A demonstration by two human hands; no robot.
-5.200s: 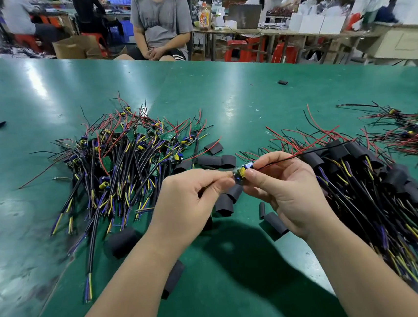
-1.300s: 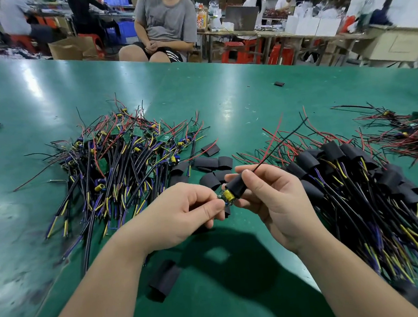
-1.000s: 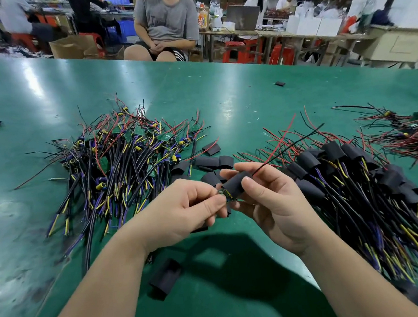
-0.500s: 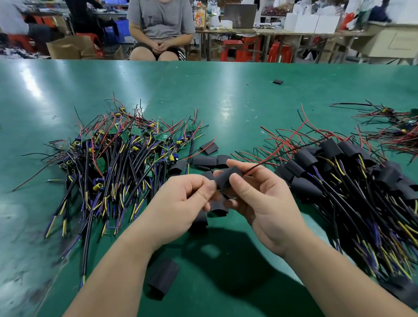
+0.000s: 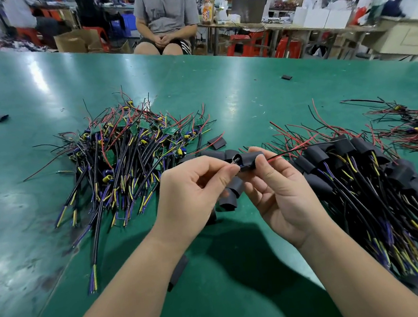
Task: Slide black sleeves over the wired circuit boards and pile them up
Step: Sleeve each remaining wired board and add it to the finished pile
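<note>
A matte black sleeve hides nearly all of a board. It lies left-right, with red and black wires trailing right. Fingers of the right hand grip the sleeve and those of the left hand pinch the board's bare end, just left of the sleeved pile on the desk.

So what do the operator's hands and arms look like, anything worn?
Left hand and right hand are bare: no gloves, rings or tape. Left forearm and right forearm are bare to the frame edge; no sleeves, watch or wristband in view.
</note>
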